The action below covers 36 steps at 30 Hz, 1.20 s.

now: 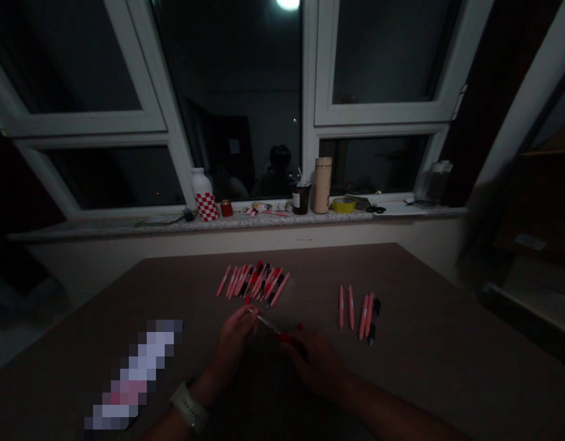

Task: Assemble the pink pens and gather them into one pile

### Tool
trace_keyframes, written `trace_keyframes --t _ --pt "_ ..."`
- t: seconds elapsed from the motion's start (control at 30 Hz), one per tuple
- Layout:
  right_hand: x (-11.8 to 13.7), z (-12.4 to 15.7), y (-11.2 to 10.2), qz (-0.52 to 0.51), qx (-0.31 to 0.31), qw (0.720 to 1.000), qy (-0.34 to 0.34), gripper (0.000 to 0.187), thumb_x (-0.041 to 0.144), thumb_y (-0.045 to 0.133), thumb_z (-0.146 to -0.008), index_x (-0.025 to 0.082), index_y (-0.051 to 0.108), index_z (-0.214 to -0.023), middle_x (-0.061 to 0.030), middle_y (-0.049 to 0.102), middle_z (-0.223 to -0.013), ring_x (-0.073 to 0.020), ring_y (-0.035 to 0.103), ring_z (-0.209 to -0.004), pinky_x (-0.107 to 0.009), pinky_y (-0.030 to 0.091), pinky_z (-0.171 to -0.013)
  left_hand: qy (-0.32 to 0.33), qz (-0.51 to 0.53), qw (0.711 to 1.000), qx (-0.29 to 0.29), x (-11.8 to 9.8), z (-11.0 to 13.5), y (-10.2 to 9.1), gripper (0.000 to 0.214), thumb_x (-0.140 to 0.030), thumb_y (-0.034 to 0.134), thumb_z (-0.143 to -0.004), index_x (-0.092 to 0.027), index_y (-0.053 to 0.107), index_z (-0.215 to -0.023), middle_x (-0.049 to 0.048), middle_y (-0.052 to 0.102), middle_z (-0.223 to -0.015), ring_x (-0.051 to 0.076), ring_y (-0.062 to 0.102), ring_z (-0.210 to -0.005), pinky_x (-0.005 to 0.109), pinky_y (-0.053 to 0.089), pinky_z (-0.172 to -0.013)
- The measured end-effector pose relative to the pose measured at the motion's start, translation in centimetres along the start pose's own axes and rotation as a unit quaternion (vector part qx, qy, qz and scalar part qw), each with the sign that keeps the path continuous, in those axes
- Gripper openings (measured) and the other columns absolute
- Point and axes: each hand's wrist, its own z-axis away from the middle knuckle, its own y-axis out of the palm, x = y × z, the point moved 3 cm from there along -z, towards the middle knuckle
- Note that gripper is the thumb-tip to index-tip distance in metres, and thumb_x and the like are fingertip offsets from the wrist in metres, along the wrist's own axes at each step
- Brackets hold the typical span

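Slim pen part with metal tip (269,323) held between both hands, long axis running upper left to lower right. Metal end nearer left hand (235,346), pinched by nearly closed fingers; red end nearer right hand (315,362), seemingly gripped by curled fingers, contact dim in shadow. Loose pink-and-red pens (253,284) fanned just ahead on wooden tabletop (424,343); smaller pen group (359,312) kept apart to right.

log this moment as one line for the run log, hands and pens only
left hand: pinching thin pen | right hand: at its red part | ahead: pink and red pens | right: more pens
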Motion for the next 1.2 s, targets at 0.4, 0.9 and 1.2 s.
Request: trace_keyframes --t 0.4,0.9,1.2 --pt "-0.3 0.0 0.2 0.011 -0.002 1.0 0.011 0.028 0.036 0.047 -0.096 0.021 0.067 -0.106 -0.0055 0.071 -0.093 -0.0197 0.064 -0.084 -0.031 0.044 -0.077 0.0 -0.007 1.0 0.024 -0.3 0.1 0.2 0.038 -0.051 0.065 -0.08 -0.015 0.061 -0.09 -0.0065 0.041 -0.056 0.008 0.034 -0.049 0.02 0.024 -0.046" --pt "-0.1 -0.1 -0.2 -0.009 0.008 1.0 -0.003 0.03 0.036 0.042 -0.099 0.02 0.065 -0.108 -0.0055 0.071 -0.097 -0.019 0.064 -0.087 -0.03 0.043 -0.078 0.0 -0.028 0.995 0.093 -0.1 0.3 0.7 0.038 -0.048 0.063 -0.082 -0.015 0.06 -0.1 -0.0059 0.045 -0.062 0.008 0.039 -0.052 0.021 0.028 -0.049" --pt "-0.7 -0.1 -0.2 -0.031 -0.018 0.999 0.01 0.007 0.024 0.055 -0.091 0.019 0.059 -0.094 -0.0022 0.066 -0.084 -0.0166 0.06 -0.075 -0.027 0.041 -0.067 0.031 -0.053 0.998 0.003 0.1 -0.4 0.1 0.037 -0.051 0.06 -0.085 -0.017 0.051 -0.075 -0.0069 0.045 -0.057 0.007 0.035 -0.047 0.02 0.027 -0.046"
